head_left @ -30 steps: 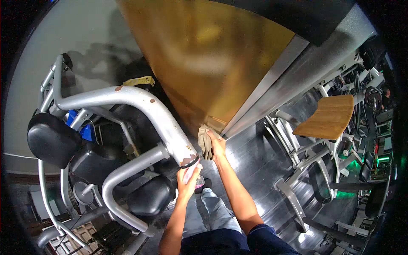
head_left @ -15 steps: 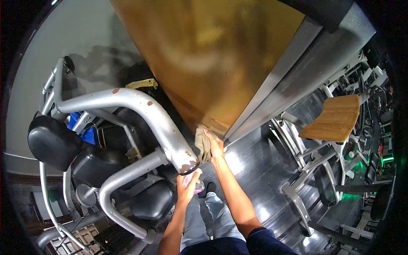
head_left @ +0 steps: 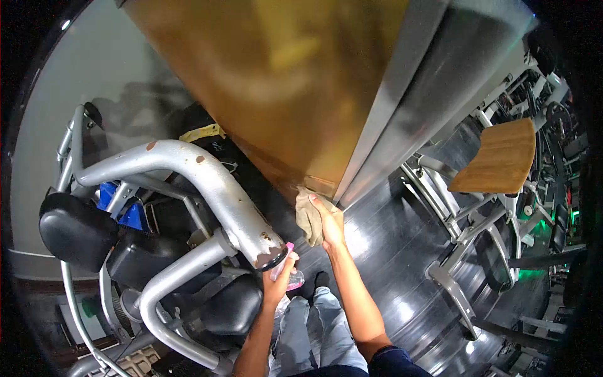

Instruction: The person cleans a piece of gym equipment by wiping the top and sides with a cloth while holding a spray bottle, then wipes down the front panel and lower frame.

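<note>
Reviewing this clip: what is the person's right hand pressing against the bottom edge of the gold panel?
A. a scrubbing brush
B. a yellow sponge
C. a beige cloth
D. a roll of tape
C: the right hand lies over a crumpled beige cloth at the lower edge of the gold panel, while the left hand grips a pink-topped bottle.
</note>
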Available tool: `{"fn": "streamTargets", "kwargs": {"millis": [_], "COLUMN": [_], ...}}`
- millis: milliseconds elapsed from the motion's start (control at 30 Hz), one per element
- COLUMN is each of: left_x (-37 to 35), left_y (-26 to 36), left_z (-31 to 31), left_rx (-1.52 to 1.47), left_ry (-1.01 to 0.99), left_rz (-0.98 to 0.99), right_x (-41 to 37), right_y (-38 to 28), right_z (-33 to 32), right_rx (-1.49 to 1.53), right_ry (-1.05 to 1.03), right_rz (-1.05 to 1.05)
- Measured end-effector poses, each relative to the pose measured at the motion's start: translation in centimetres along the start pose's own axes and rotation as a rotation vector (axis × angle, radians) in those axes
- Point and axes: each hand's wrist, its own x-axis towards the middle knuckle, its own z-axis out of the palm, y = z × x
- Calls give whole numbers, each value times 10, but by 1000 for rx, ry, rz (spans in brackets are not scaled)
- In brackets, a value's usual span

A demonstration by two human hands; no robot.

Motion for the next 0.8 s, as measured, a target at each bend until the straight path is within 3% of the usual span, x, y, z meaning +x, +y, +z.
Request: {"fn": "streamTargets", "kwargs": {"millis": [133, 233, 433, 467, 633, 800], "left_x": [5, 12, 25, 24, 32, 38], "left_y": [-15, -19, -25, -18, -29, -41], "left_z": [-4, -5, -8, -4, -6, -4], "left_rx": [1, -26, 58, 44, 86, 71], "left_ry": [-28, -47, -146, -151, -207, -227], "left_rz": [39, 43, 171, 113, 138, 161], "right_x": [41, 38, -8, -9, 6, 45], "right_y": [63, 63, 9, 10, 34, 85], "right_z": [-56, -62, -13, -14, -40, -79], "right_rx": [-31, -6, -65, -166, -39, -142], "right_ry": [136, 193, 153, 177, 196, 345], "right_rz": [68, 81, -184, -251, -168, -125]}}
